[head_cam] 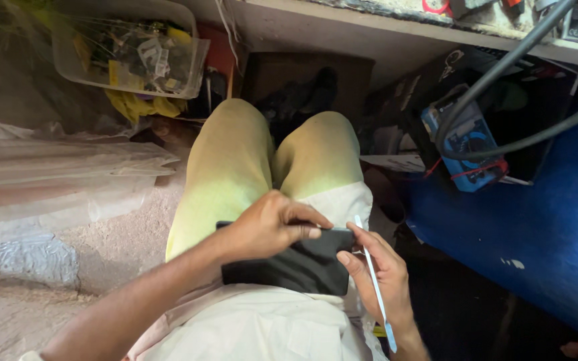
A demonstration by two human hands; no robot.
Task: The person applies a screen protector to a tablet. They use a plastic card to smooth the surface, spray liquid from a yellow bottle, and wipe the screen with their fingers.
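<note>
We look down at our lap; a flat black slab, a dark device [299,267] like a phone or small tablet, lies across the thighs on the pale cloth of the shirt hem, long axis running roughly left to right across the lap, slightly tilted down toward the right.

Left hand [269,226] sits on top of the device near its upper edge; fingers curled and pressed together, thumb and forefinger pinching the top right corner region; clamped on the device, holding it steady against the leg.

Right hand [379,274] is at the device's right short edge; thumb tip touching that edge, other fingers wrapped shut around a thin pale blue pry tool [374,281]; the tool's long axis runs steeply, upper tip up by the device's top right corner, lower end trailing past the wrist toward the bottom of the view.

Key relation: the tool tip meets the device just beside the left fingertips at the top right corner; the device lies left of the right hand and under the left; the two hands are nearly touching there; whether the tip is in a seam we cannot tell.

Around: a clear plastic bin [128,47] of small parts upper left; a blue multimeter [466,144] with cables to the right, well apart.
</note>
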